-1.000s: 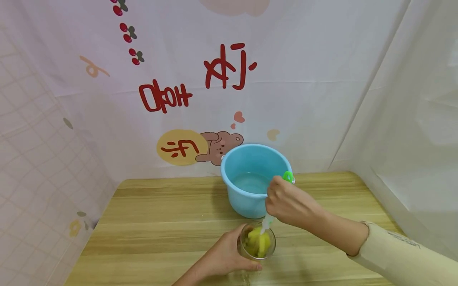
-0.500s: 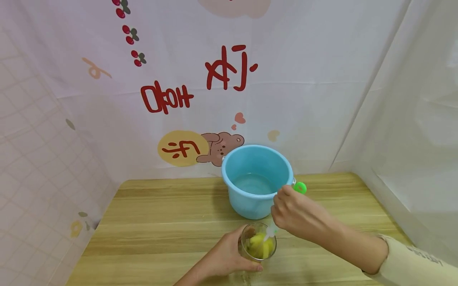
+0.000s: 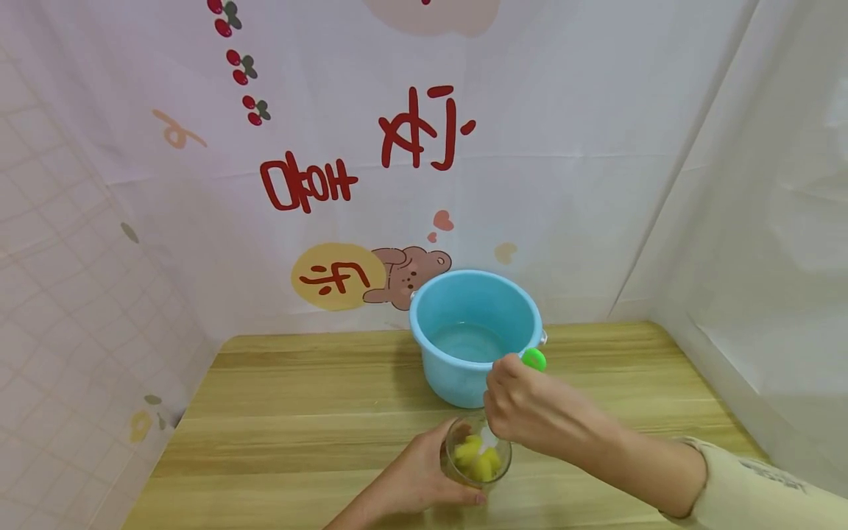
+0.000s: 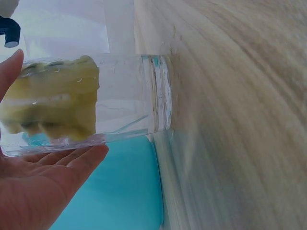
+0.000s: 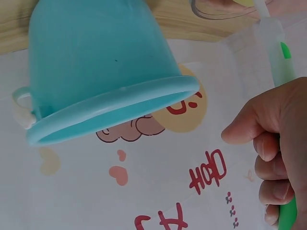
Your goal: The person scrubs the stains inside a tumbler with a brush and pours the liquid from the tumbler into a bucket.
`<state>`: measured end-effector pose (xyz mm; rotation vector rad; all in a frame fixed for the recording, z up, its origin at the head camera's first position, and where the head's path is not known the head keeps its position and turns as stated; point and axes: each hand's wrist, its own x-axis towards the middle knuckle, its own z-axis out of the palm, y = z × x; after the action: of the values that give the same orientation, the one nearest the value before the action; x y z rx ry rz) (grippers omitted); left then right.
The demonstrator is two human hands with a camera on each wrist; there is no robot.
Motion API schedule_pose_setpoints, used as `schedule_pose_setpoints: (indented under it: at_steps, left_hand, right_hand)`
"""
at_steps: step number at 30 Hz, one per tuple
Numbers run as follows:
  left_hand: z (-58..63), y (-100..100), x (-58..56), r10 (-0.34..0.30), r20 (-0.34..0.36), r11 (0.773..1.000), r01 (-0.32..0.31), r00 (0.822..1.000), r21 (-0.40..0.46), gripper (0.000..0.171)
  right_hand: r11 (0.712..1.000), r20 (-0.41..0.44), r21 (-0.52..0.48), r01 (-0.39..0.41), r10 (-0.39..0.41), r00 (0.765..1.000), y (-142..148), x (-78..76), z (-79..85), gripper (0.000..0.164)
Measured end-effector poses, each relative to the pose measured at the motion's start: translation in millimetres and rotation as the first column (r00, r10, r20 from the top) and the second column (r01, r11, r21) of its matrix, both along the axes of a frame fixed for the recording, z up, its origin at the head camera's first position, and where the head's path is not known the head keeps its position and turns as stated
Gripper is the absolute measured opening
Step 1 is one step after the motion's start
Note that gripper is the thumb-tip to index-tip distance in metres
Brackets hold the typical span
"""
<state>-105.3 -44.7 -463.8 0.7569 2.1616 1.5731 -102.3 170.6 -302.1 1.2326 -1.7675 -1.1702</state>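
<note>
A clear drinking glass (image 4: 122, 91) stands upright at the table's front, its base at the tabletop. My left hand (image 3: 420, 475) grips it from the left, fingers behind and thumb in front. Inside the glass is the yellow sponge head (image 4: 57, 103) of a cup brush, filling the upper part and leaving space below. My right hand (image 3: 533, 405) is curled round the brush's handle (image 5: 280, 55), white at the neck with green on it. The green handle end (image 3: 534, 359) sticks out above the fist. Much of the grip is hidden by the right hand.
A light blue bucket (image 3: 457, 383) holding some water stands just behind the glass; my right hand overlaps its front rim in the head view. The wooden table (image 3: 298, 419) meets a printed cloth backdrop (image 3: 563, 221) behind, with cloth at both sides.
The right hand and brush swung right, then came back left and a little lower, the sponge shifting inside the glass. The left hand and glass stay nearly in place.
</note>
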Motion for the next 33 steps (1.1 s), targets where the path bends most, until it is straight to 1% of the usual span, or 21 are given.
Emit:
schedule_pose_setpoints:
  at_steps: [6, 11, 16, 22, 28, 33]
  left_hand:
    - [-1.3, -1, 0.0, -0.011, 0.019, 1.000, 0.010, 1.000, 0.023, 0.074]
    - [-2.0, -1, -0.6, -0.021, 0.016, 0.999, 0.020, 1.000, 0.032, 0.075]
    - [-2.7, 0, -2.1, -0.035, 0.014, 0.998, 0.034, 0.999, 0.049, 0.077]
    - [-1.7, -1, -1.6, -0.031, 0.006, 0.999, 0.031, 1.000, 0.033, 0.076]
    - [0.6, -1, -1.1, -0.035, 0.024, 0.999, 0.034, 0.999, 0.019, 0.072]
    - [1.9, -2, -2.0, -0.029, 0.031, 1.000, 0.028, 0.999, 0.011, 0.073]
  right_hand:
    - [1.000, -0.009, 0.000, -0.017, 0.017, 1.000, -9, -4.2, 1.2, 0.024]
    - [1.000, -0.024, 0.004, -0.024, 0.024, 0.999, -14, -11.7, 0.9, 0.022]
    - [1.000, -0.021, 0.005, 0.011, -0.011, 1.000, -14, -23.7, -1.1, 0.027]
    - [0.998, 0.028, -0.025, 0.053, -0.052, 0.998, -7, -37.6, -4.3, 0.039]
    - [0.995, 0.091, -0.089, 0.042, -0.034, 0.995, 6, -42.7, -6.7, 0.041]
    - [0.995, 0.132, -0.098, 0.026, -0.013, 0.991, 16, -43.1, -6.3, 0.040]
